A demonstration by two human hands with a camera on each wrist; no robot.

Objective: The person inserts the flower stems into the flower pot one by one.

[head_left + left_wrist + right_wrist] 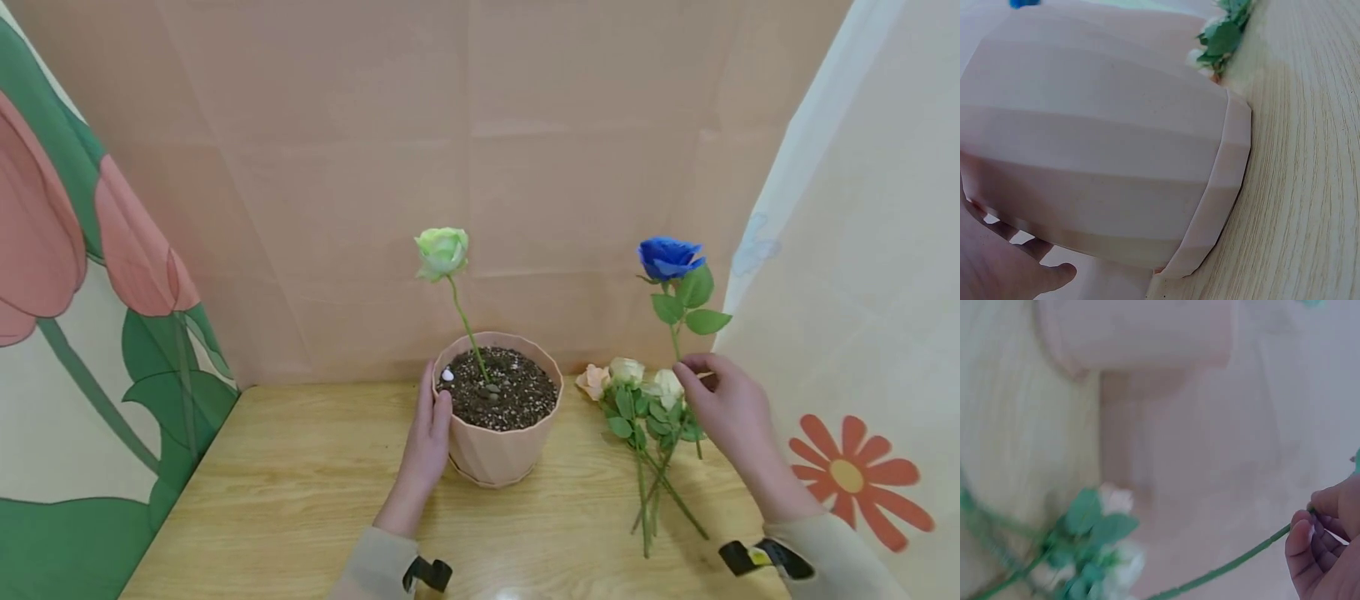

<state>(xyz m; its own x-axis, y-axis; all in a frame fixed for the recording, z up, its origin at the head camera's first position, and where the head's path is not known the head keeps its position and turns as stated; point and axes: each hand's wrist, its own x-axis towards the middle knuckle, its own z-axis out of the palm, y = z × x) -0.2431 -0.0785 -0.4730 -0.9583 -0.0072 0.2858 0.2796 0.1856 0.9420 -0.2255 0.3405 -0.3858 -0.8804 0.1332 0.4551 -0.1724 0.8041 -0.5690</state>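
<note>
A pink faceted flower pot (495,454) full of dark soil (517,387) stands on the table. One pale green rose (442,252) rises from the soil on a thin, slightly bent stem. My left hand (427,433) rests along the pot's left side, its fingers extended against the wall near the rim. To the right of the pot, my right hand (727,408) pinches the stem of a blue rose (670,258) between thumb and fingers, below its leaves. The blue rose is upright in the air, and its green stem (1229,565) runs down past the hand.
Several cream and peach roses (626,372) lie on the wooden table (315,483) beneath the right hand, stems crossing toward the front. A plain pinkish cloth (337,167) hangs close behind the pot. Flower-printed cloths flank the table on the left and right.
</note>
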